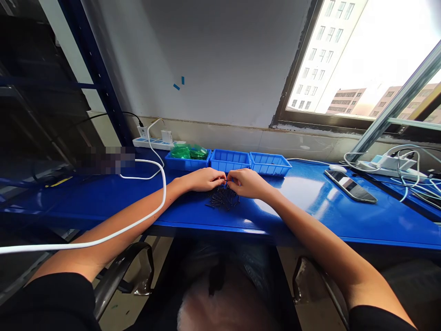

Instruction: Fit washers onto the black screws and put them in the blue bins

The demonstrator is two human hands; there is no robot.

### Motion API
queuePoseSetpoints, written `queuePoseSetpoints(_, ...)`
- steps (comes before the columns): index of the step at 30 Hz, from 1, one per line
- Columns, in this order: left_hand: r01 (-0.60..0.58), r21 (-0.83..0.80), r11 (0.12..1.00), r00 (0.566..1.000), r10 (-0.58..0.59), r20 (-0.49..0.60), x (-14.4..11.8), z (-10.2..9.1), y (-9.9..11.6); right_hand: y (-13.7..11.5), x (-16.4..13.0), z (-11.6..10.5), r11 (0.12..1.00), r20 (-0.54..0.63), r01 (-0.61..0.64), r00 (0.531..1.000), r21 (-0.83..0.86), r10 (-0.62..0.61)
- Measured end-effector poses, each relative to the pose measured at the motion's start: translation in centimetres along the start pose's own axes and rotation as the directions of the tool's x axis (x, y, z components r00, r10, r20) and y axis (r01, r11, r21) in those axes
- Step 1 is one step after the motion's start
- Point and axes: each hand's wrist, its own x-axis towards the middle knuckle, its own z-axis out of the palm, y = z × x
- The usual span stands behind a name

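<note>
White cable [103,236] crosses nearest forearm. L hand [203,179] and R hand [248,183] meet fingertip to fingertip, pinching sth tiny, can't tell what, above dark screw pile [223,198] on blue bench [310,202]. Blue bins [230,161] behind, phone [350,186] far right.

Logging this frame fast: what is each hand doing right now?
Left hand: fingers curled, pinching something small against the right hand; too small to identify.
Right hand: fingers curled, pinching the same spot, just above the pile of small dark parts.
</note>
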Motion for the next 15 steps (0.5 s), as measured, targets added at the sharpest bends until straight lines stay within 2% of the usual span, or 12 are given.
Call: queuePoseSetpoints(15,-0.007,-0.005,1.0,1.0,0.007,0.008,-0.06,0.06,-0.06,0.03,-0.07,-0.27,0.994,0.064,0.018,0.998,-0.106,-0.011)
